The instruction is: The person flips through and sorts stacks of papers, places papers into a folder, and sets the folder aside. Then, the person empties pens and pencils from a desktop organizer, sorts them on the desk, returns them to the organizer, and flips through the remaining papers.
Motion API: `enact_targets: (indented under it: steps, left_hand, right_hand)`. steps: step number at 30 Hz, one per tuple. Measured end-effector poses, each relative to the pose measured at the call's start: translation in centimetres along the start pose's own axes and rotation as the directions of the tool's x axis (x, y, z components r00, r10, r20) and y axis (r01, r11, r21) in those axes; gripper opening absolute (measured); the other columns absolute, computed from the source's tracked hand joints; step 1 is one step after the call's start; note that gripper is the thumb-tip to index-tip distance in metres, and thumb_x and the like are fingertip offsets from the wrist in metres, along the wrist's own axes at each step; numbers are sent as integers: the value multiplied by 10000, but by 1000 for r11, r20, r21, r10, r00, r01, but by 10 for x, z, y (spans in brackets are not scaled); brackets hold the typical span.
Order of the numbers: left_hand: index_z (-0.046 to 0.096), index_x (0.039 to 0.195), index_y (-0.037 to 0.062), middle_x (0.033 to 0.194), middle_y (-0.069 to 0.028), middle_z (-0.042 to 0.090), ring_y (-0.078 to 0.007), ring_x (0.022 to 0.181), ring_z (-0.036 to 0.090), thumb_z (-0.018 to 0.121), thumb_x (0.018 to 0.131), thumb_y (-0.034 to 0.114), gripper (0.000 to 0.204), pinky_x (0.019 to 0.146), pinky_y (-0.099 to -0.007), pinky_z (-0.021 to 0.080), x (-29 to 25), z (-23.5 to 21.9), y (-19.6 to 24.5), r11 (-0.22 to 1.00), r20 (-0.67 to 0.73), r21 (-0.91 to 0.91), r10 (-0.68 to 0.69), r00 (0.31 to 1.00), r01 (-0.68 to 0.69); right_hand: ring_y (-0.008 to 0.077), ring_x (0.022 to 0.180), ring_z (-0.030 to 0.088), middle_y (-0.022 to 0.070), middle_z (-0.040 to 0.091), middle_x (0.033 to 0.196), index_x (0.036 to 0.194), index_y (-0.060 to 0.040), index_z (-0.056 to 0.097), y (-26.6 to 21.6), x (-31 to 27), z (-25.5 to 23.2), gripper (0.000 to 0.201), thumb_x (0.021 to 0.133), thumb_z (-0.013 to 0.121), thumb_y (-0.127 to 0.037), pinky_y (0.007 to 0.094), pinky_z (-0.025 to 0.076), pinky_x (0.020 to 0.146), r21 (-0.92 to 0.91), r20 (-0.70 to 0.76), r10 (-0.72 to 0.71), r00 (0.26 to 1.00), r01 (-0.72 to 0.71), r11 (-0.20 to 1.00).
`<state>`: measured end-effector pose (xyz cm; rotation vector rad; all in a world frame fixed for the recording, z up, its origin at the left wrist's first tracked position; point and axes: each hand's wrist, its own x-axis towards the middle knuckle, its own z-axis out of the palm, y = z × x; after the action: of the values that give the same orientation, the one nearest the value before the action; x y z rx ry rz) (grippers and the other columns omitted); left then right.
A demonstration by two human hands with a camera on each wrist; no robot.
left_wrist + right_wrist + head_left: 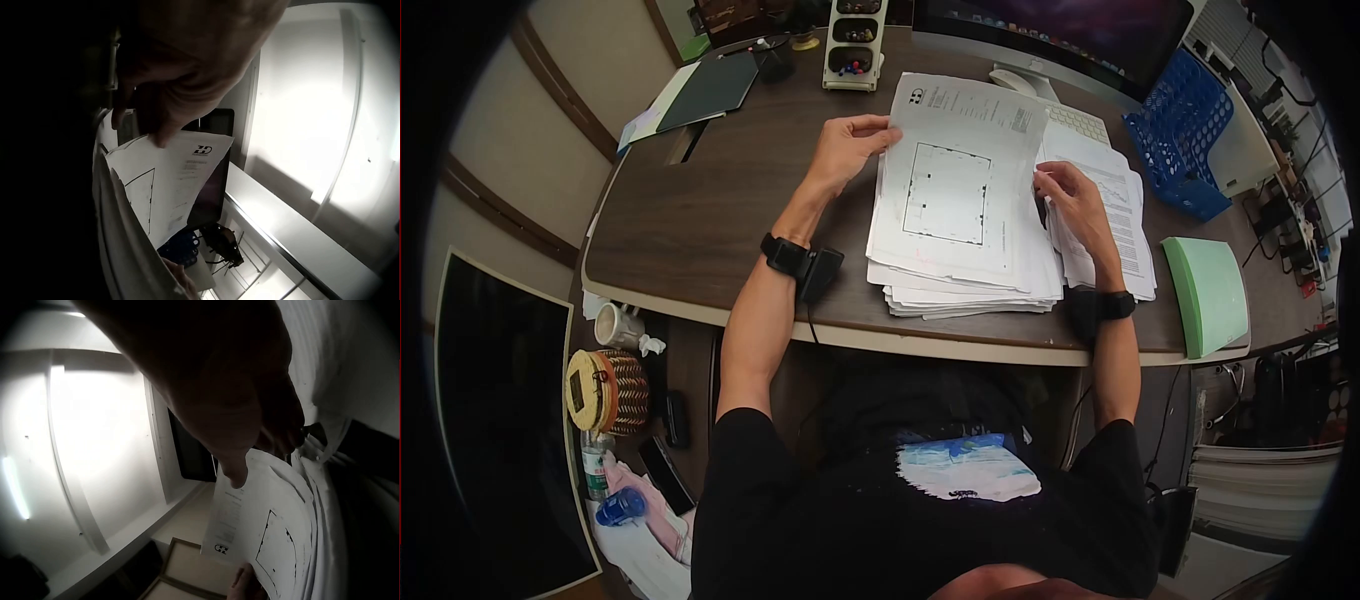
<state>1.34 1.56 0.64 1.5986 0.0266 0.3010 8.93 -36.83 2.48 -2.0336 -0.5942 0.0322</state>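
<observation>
A printed sheet (953,185) with a rectangular plan outline lies on top of a thick paper stack (970,300) at the desk's front edge. Its upper part bows up in the left wrist view. My left hand (845,155) pinches the sheet's left edge, thumb (164,134) on the printed face. On the opposite side my right hand (1080,205) holds the right edge between thumb and curled fingers; its thumb (235,472) shows over the paper in the right wrist view. A second pile of printed pages (1115,240) lies beneath and beside the right hand.
Behind the papers stand a monitor (1050,40) and a keyboard (1080,125). A blue file rack (1180,140) and a green folder (1208,295) are on the right. A compartment organizer (855,45), a pen holder (773,60) and a dark folder (710,90) sit at the back left.
</observation>
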Motion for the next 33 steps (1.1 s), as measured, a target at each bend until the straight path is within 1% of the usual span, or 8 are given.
enact_targets:
  steps: [7,15,18,22,26,29,31,33]
  left_hand:
    - [739,1310,-67,1172,-133,805,-163,1049,751,853,959,100,405,963,-298,593,-4,10,11,992,97,-118,-25,995,36]
    - [767,1248,-83,1153,-139,805,-185,1069,750,893,921,105,399,966,-305,591,-9,22,10,990,82,-138,7,997,4]
    - [776,1219,-86,1140,-129,801,-191,1049,749,889,931,125,375,966,-309,599,-7,21,11,997,122,-46,-59,991,65]
    - [794,1178,-67,1094,-100,801,-161,987,738,880,946,145,326,927,-291,606,-10,27,12,994,107,-108,6,994,6]
    - [806,1140,-53,1049,-79,803,-122,962,728,860,975,176,287,895,-273,601,-8,26,9,990,82,-135,-29,996,40]
    - [807,1133,-52,1055,-85,805,-123,974,742,840,996,189,279,899,-269,605,-7,28,4,994,56,-108,-10,998,16]
    - [808,1131,-52,1062,-92,808,-128,973,751,832,1005,196,279,899,-269,608,-2,25,6,994,12,-108,29,1000,-27]
    - [804,1152,-46,1090,-104,810,-153,972,775,821,1013,198,281,885,-267,619,0,20,0,998,-34,-28,-55,998,54]
  right_hand:
    - [101,826,658,43,743,923,1150,-7,706,1,-2,10,344,957,859,-249,257,525,769,31,-33,3,999,-2,1000]
    - [123,861,732,70,758,933,1329,-18,586,-14,-3,13,497,926,867,-94,239,559,746,303,5,47,999,-46,952]
    - [140,862,751,85,764,933,1372,-14,566,-15,-5,12,527,937,854,-93,246,574,729,341,0,78,997,-73,937]
    - [121,855,745,119,811,996,1500,-5,505,-7,0,12,604,993,816,-112,250,586,804,286,-97,33,995,-3,958]
    - [145,915,753,171,820,1063,1437,44,579,12,6,0,515,1008,795,-141,270,573,851,320,-106,43,993,-7,947]
    - [102,942,721,97,814,1080,1183,53,752,34,13,-20,261,1067,724,-179,265,547,886,270,-157,-33,987,75,960]
    - [102,968,718,96,801,1100,1199,55,746,52,17,-39,270,1072,713,-180,267,549,886,257,-251,-21,968,87,963]
    - [102,1028,704,72,764,1146,1233,57,732,62,20,-60,285,1086,680,-181,266,552,887,222,-368,-5,930,93,971]
